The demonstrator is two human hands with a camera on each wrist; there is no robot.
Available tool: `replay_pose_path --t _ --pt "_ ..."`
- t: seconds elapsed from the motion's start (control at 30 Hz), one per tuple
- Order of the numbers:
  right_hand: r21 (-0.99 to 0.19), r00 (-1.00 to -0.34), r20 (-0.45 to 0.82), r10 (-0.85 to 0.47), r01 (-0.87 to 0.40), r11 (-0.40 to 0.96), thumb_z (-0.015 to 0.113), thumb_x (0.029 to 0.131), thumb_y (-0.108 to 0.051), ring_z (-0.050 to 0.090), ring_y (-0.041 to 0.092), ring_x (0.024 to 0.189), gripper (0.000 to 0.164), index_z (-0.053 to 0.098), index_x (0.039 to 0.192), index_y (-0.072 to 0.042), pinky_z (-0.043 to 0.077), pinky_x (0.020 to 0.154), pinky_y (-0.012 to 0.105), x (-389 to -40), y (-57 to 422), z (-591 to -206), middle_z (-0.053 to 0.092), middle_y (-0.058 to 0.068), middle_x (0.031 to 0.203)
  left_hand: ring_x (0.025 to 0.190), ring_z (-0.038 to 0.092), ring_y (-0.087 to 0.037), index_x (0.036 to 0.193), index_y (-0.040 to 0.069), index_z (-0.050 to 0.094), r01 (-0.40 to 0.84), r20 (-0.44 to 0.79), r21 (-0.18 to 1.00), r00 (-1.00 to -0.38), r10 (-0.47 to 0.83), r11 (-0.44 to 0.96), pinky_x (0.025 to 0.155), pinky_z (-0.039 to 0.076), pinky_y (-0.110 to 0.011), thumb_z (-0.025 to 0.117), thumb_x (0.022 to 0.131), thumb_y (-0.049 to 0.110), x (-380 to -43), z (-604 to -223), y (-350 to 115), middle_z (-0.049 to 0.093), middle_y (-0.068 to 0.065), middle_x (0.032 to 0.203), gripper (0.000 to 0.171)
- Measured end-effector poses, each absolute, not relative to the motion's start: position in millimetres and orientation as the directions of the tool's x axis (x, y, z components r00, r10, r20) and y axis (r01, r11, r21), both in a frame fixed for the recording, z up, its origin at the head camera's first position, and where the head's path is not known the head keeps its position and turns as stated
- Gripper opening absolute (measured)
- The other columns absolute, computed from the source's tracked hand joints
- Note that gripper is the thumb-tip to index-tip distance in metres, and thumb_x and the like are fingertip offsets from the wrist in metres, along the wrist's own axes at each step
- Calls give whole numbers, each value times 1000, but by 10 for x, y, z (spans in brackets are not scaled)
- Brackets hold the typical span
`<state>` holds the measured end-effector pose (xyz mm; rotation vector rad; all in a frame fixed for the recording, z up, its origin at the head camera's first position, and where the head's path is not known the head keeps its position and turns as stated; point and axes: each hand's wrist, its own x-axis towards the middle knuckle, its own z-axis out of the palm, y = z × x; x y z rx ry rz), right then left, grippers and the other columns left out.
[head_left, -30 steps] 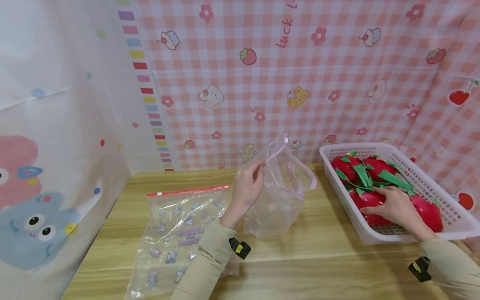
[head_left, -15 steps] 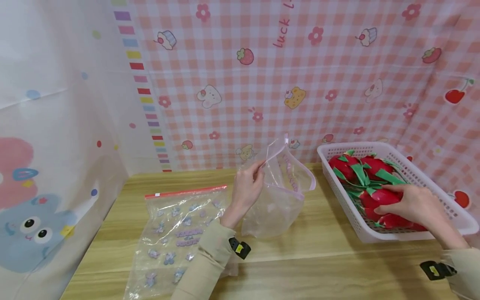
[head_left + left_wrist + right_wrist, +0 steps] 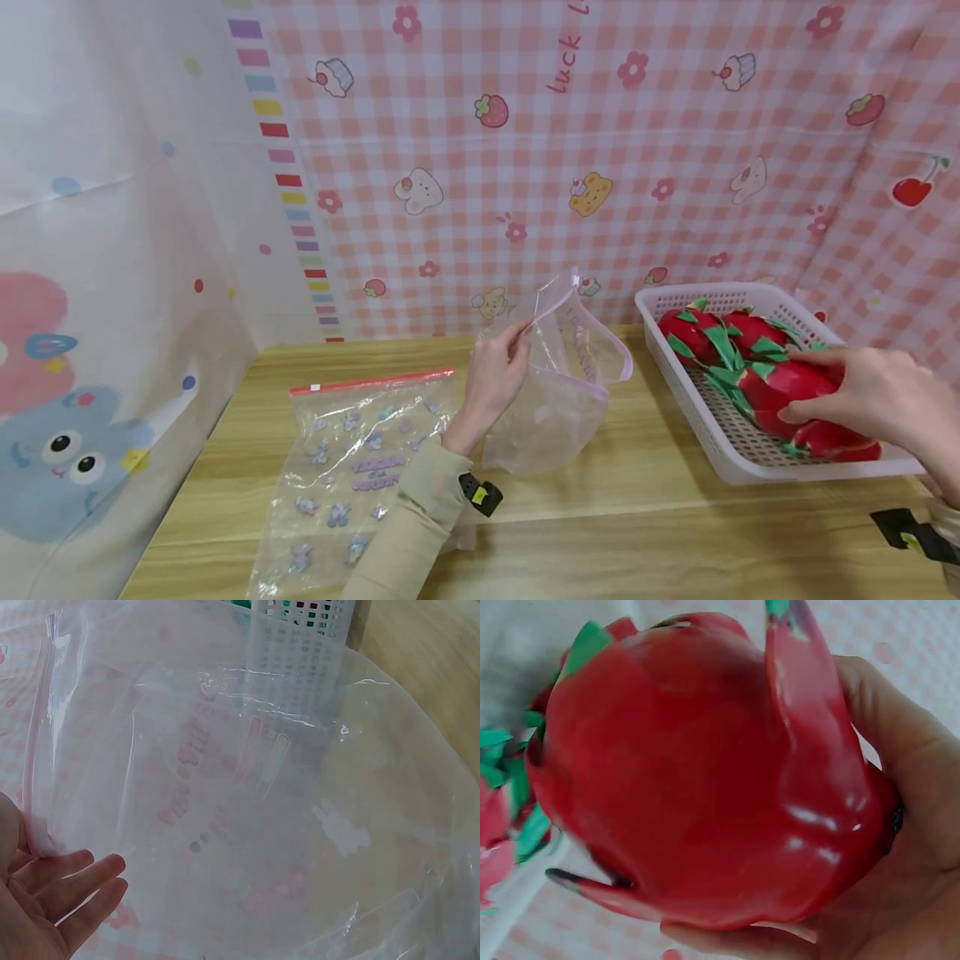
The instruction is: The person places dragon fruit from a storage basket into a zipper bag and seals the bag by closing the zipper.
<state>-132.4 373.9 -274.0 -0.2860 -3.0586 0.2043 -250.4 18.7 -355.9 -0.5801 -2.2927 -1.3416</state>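
Shifted right, a probably light, slick dragon fruit (image 3: 682,765), best cupped mid-body, fills the curled right hand (image 3: 881,396); left hand (image 3: 493,375) pinches bag (image 3: 551,421).

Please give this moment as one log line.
left hand: pinches lilac-edged slider bag | right hand: grips dragon fruit | basket: other dragon fruits inside

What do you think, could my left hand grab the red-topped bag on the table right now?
Probably not as it is: your left hand pinches the pink-edged bag. If freed, it likely could: the red-topped bag lies close by, its red strip uncovered.
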Motion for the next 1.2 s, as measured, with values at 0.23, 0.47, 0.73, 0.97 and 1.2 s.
replay_pose_path --t 0.23,0.47,0.73,0.97,1.2 --pt "-216 -966 206 154 108 970 79 63 -59 46 48 91 93 51 135 -7 43 53 37 -1322 3497 -2596 49 37 124 40 31 -3 118 2 65 545 552 703 -823 132 456 36 22 -13 50 91 6 -2502 -3544 196 64 -12 66 31" --pt "-408 -958 265 112 -6 913 79 70 -52 39 50 117 83 47 141 -23 46 65 43 -1382 3199 -2534 34 29 148 40 32 -2 115 -1 66 564 589 679 -801 109 471 37 23 -12 51 92 6 -2490 -3494 210 68 -14 71 29" --pt "-450 -945 328 -3 -159 879 82 69 -45 41 42 118 77 51 138 -27 46 78 60 -1428 2907 -2479 44 19 144 39 30 -1 113 -3 67 558 599 667 -796 89 494 38 24 -14 53 92 7 -2482 -3459 222 68 -14 68 27" --pt "-434 -939 325 -115 -256 864 82 68 -44 47 40 112 73 56 134 -26 52 71 47 -1496 2657 -2457 47 21 141 40 32 -2 113 -3 66 553 596 669 -798 85 496 40 26 -14 52 91 7 -2463 -3436 242 68 -14 68 28" --pt "-400 -948 292 -126 -241 885 80 67 -53 55 32 101 72 60 129 -23 53 68 38 -1587 2423 -2432 57 17 131 40 31 -2 114 -4 66 555 585 682 -805 101 476 37 22 -13 51 92 6 -2416 -3408 255 65 -15 65 28"
